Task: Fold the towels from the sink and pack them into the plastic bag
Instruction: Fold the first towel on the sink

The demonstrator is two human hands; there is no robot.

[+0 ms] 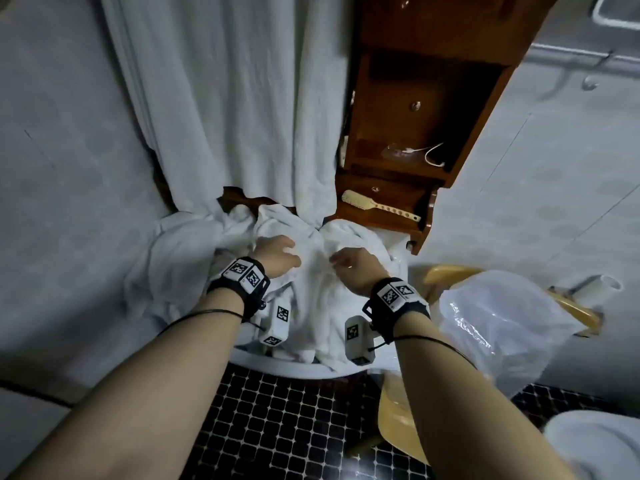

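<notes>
The towels (pixel 311 299) lay heaped in the sink (pixel 277 362), the left hand (pixel 275 254) and right hand (pixel 353 266) each clutching a fold. Pulled up tangled, one towel could drag others onto the floor (pixel 277 427), short of the plastic bag (pixel 502 323) to the right.

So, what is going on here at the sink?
A person works at the sink, which is heaped with crumpled white towels. The left hand and the right hand each grip towel fabric. No towel looks folded yet. The plastic bag sits to the right, on a yellow chair.
</notes>
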